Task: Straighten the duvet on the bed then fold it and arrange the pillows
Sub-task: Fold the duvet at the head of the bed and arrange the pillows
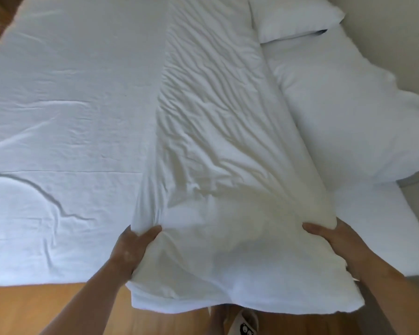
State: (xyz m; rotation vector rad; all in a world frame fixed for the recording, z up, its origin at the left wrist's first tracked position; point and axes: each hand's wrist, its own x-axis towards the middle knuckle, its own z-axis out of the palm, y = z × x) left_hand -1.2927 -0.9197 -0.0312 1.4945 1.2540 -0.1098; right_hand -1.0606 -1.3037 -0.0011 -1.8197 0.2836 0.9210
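Observation:
The white duvet [215, 131] lies folded into a long, wrinkled strip across the bed, from the far side to the near edge, where its end overhangs the floor. My left hand [131, 250] grips the strip's left side near that end, thumb on top. My right hand [336, 240] grips the right side, thumb on top as well. One white pillow [344, 112] lies to the right of the strip. A second pillow [293, 18] sits at the far right corner.
A bare white sheet [58, 117] with some creases covers the mattress left of the duvet. Wooden floor [34, 310] runs along the near edge. A slipper [247, 325] shows below the duvet's end. A pale wall [402, 32] borders the right.

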